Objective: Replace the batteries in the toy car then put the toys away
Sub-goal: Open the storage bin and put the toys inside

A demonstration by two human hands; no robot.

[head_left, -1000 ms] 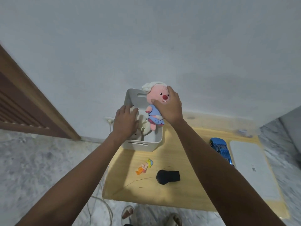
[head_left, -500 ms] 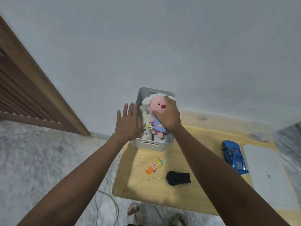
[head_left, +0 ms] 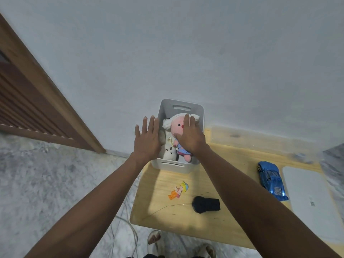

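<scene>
Wooden table (head_left: 232, 216) | pink plush (head_left: 177, 127) in bin (head_left: 163, 110) | both hands' grip flat, holding nothing

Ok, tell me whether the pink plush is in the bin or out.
In. The pink plush lies inside the white bin beside a white plush, with the right hand flat on it.

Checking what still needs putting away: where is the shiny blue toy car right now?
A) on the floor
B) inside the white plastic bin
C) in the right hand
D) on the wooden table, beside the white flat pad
D: the shiny blue toy car lies on the wooden table, next to the white flat pad, outside the white plastic bin.
</scene>
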